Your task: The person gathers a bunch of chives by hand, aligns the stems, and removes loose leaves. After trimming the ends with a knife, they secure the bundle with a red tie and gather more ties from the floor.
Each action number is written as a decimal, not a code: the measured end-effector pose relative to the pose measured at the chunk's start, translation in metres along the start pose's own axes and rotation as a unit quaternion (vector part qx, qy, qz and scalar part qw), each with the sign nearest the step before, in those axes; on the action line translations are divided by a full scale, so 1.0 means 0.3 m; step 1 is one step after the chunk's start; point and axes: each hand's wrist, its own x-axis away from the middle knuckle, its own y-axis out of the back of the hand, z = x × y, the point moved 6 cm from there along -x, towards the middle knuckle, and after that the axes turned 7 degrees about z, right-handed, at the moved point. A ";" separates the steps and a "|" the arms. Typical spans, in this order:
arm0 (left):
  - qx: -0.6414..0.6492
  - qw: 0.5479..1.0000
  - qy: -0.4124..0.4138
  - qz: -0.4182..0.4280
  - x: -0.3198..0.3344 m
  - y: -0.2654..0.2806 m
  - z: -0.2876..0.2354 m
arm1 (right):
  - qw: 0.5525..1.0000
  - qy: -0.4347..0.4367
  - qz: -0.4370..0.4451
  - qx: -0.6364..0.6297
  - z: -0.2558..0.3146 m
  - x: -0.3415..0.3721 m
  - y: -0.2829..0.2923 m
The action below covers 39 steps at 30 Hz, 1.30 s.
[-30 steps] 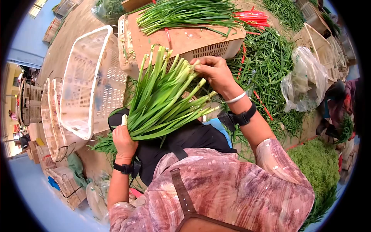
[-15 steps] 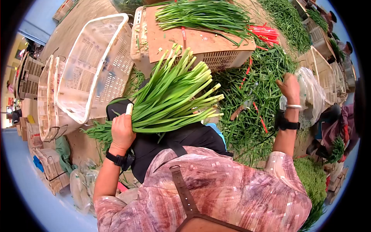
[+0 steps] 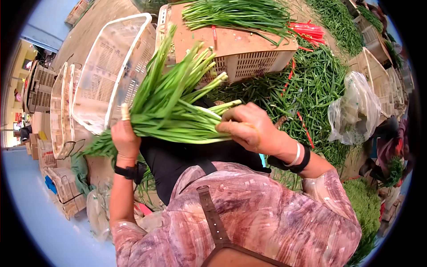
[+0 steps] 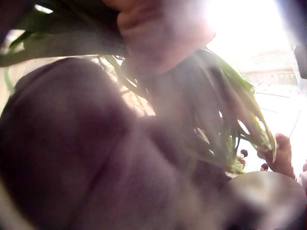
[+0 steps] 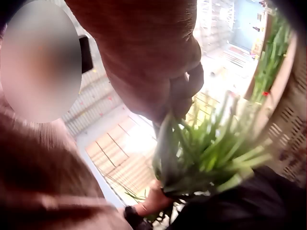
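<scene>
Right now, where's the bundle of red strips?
In the head view, the bundle of red strips is upper right, by the right end of the greens on the board.

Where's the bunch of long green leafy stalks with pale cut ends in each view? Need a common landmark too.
Head: bunch, left of centre, fanned above the lap.
Left wrist: bunch, upper middle slanting down to the right, hazy.
Right wrist: bunch, lower middle to right, blurred.
Shared landmark: left hand, gripping it; left in head, top in left wrist, bottom centre in right wrist.
</scene>
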 end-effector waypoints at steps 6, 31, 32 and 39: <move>0.035 0.998 0.013 0.049 0.102 -0.035 -0.039 | 0.961 -0.076 0.170 -0.204 -0.047 0.133 -0.098; 0.068 0.994 0.015 0.087 0.107 -0.013 -0.072 | 0.995 -0.054 0.087 0.003 -0.054 -0.169 -0.006; 0.070 0.994 0.015 0.085 0.109 -0.011 -0.076 | 0.998 -0.052 0.009 0.015 -0.070 -0.210 0.035; 0.110 0.992 0.035 0.057 0.126 -0.006 -0.058 | 0.978 -0.044 0.186 0.087 -0.076 -0.121 -0.180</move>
